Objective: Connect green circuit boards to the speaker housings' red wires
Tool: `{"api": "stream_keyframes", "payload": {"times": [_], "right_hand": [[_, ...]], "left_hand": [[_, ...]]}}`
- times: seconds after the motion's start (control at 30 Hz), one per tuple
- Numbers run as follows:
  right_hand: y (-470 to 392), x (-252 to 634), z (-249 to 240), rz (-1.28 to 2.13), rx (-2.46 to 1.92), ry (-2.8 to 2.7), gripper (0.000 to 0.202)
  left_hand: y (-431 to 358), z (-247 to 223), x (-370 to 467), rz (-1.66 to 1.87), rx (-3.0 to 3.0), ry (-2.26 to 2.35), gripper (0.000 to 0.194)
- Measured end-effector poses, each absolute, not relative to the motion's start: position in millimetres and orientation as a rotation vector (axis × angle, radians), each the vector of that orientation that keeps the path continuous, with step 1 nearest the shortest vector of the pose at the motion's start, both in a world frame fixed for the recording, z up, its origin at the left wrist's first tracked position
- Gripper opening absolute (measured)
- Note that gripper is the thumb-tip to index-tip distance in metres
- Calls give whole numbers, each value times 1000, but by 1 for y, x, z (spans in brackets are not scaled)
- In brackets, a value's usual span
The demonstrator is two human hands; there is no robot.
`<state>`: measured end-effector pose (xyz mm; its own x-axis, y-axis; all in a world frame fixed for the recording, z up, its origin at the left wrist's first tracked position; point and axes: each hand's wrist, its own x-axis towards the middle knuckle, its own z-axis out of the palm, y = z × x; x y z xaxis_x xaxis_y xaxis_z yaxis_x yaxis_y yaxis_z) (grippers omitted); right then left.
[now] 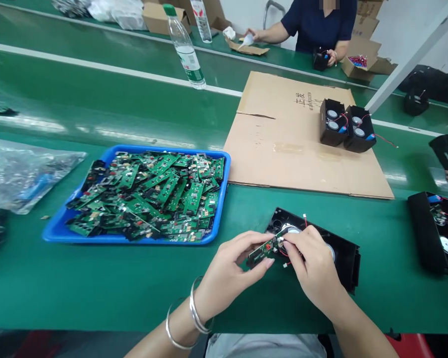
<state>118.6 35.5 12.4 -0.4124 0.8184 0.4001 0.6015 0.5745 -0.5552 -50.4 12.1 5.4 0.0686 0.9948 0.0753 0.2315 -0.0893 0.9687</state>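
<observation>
Between thumb and fingers, my left hand (233,271) grips a small green circuit board (260,252) with an orange-red part on it. My right hand (313,261) pinches a small white plug (280,240) at the board's right end; whether it is seated cannot be made out. Under both hands lies a black speaker housing (345,263), its round speakers partly covered by my fingers. Thin red and black wires with loose white plugs come out of it. To the left, a blue tray (134,241) is heaped with similar green boards.
A flattened cardboard sheet (269,164) lies ahead, bearing two black speaker boxes (347,127). Another black housing (425,238) is at the right. Plastic bags (18,169) lie left. A water bottle (188,57) stands beyond the tray. A co-worker (317,30) sits across, handling parts.
</observation>
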Motion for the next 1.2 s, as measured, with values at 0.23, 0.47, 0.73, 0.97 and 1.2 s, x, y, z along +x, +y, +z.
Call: {"api": "stream_keyframes", "payload": {"times": [0.23, 0.47, 0.73, 0.97, 1.2], "right_hand": [[33, 119, 15, 516, -1071, -2113, 17], [32, 116, 13, 28, -909, -2263, 15], [33, 116, 13, -50, -843, -2311, 14], [33, 118, 15, -58, -861, -2304, 15], [33, 120, 17, -163, -843, -2421, 16]], "left_hand": [[15, 10, -59, 1179, 1533, 1422, 11], [24, 19, -62, 773, 1227, 1280, 19], [33, 11, -57, 783, 1024, 1056, 65], [33, 7, -57, 750, 1050, 1044, 69], [32, 12, -56, 620, 1138, 1099, 51]]}}
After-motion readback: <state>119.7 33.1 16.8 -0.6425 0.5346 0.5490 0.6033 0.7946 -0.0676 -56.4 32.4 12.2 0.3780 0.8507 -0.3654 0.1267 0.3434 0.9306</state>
